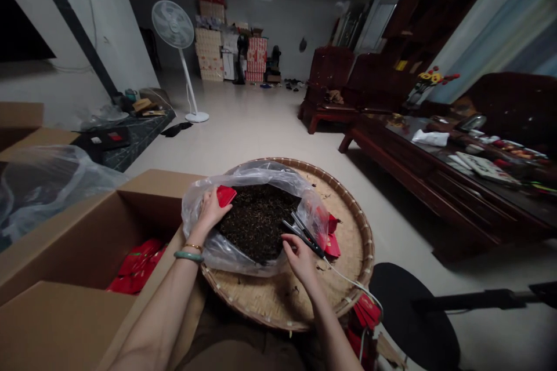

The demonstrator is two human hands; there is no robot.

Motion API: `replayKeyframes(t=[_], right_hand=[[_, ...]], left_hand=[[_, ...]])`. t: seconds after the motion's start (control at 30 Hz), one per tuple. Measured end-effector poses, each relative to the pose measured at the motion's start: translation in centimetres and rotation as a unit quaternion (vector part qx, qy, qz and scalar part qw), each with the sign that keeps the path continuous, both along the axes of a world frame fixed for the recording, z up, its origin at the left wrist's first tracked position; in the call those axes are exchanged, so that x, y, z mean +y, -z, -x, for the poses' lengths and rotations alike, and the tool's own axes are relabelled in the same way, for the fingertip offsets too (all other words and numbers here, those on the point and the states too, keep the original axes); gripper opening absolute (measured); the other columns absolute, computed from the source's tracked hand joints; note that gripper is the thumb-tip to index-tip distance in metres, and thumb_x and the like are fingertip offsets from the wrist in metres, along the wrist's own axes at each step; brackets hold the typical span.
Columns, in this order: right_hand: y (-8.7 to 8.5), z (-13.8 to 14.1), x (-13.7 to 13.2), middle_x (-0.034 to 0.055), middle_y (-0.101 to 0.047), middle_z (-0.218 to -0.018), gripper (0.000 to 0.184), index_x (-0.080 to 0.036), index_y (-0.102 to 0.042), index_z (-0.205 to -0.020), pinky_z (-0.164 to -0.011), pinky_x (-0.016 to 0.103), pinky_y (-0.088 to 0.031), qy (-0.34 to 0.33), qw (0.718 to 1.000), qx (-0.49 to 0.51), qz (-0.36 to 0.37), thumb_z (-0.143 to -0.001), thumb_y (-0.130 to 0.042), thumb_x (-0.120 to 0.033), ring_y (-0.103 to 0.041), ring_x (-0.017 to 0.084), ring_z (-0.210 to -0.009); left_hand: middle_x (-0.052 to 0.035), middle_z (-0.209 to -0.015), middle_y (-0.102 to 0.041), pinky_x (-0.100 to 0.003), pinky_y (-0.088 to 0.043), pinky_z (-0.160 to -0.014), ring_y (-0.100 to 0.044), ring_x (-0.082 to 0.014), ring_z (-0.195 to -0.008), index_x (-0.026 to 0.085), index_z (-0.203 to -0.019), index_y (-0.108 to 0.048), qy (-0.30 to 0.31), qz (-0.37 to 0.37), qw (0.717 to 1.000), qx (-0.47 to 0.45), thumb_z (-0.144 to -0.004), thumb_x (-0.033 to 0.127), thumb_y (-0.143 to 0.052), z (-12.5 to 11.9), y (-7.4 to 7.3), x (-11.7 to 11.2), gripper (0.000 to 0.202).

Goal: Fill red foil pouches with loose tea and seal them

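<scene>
A clear plastic bag full of dark loose tea leaves lies open on a round woven bamboo tray. My left hand is closed on a small red packet at the bag's left edge. My right hand is closed on a dark, long tool at the bag's right edge; a white cord runs off from it. Several red packets lie on the tray beside the bag.
An open cardboard box with red packets inside stands at my left. More red packets lie below the tray's right rim. A dark wooden table with clutter is on the right, a standing fan farther back, a black round stool near right.
</scene>
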State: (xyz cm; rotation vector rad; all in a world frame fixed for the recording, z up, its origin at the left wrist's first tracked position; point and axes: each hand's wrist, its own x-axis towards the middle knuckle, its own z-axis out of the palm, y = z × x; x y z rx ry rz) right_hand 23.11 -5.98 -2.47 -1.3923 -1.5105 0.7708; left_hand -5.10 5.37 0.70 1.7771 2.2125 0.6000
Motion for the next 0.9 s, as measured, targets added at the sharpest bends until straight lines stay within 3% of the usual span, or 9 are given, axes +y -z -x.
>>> replayKeyframes(t=[0.1,0.3,0.5,0.63,0.73,0.9], right_hand=[[0.3,-0.2,0.1,0.0085,-0.071,-0.095,0.023,-0.018,-0.068,-0.093,-0.080,0.035,-0.052,-0.026,0.999,-0.020,-0.016,-0.081,-0.051,-0.028,-0.066,0.022,-0.088],[0.6,-0.1,-0.1,0.0091,-0.071,-0.092,0.023,-0.017,-0.068,-0.093,-0.079,0.035,-0.052,-0.046,0.997,-0.039,-0.043,-0.081,-0.049,-0.024,-0.066,0.022,-0.086],[0.8,0.2,-0.1,0.0088,-0.071,-0.087,0.021,-0.018,-0.068,-0.089,-0.075,0.034,-0.054,-0.041,0.994,-0.053,-0.082,-0.082,-0.048,-0.020,-0.067,0.022,-0.081],[1.3,0.2,0.0,0.0077,-0.071,-0.086,0.021,-0.019,-0.067,-0.090,-0.073,0.030,-0.054,-0.041,0.990,-0.077,-0.107,-0.084,-0.047,-0.017,-0.067,0.020,-0.081],[1.8,0.2,-0.2,0.0067,-0.071,-0.087,0.021,-0.020,-0.066,-0.093,-0.072,0.028,-0.054,-0.041,0.988,-0.085,-0.125,-0.087,-0.046,-0.016,-0.067,0.019,-0.081],[2.5,-0.8,0.4,0.0096,-0.067,-0.099,0.022,-0.021,-0.061,-0.106,-0.083,0.039,-0.051,0.063,0.969,-0.157,-0.183,-0.088,-0.048,-0.022,-0.063,0.023,-0.093]], left_hand=[[-0.0170,-0.124,-0.050,-0.034,-0.041,-0.094,-0.054,-0.0296,-0.113,0.014,-0.132,-0.038,-0.007,0.000,1.000,-0.006,-0.072,0.041,-0.067,0.4,0.3,-0.3,0.072],[-0.0198,-0.110,-0.060,-0.037,-0.047,-0.082,-0.061,-0.0342,-0.099,0.008,-0.115,-0.050,-0.011,0.026,1.000,-0.010,-0.062,0.054,-0.071,1.2,-0.3,0.3,0.074],[-0.0171,-0.109,-0.064,-0.038,-0.046,-0.083,-0.062,-0.0326,-0.100,0.010,-0.117,-0.048,0.020,-0.004,1.000,-0.009,-0.063,0.033,-0.072,1.1,-1.4,0.8,0.063],[-0.0140,-0.114,-0.064,-0.039,-0.046,-0.088,-0.061,-0.0311,-0.105,0.014,-0.120,-0.049,0.043,-0.036,0.998,-0.027,-0.064,0.044,-0.071,1.5,-1.1,0.6,0.067],[-0.0172,-0.117,-0.063,-0.042,-0.045,-0.091,-0.060,-0.0328,-0.106,0.011,-0.118,-0.053,0.015,-0.064,0.995,-0.068,-0.069,0.049,-0.066,1.8,-0.4,0.6,0.063],[-0.0129,-0.104,-0.069,-0.040,-0.046,-0.089,-0.063,-0.0289,-0.098,0.014,-0.098,-0.065,0.009,-0.076,0.993,-0.091,-0.074,0.039,-0.060,2.5,0.3,0.9,0.035]])
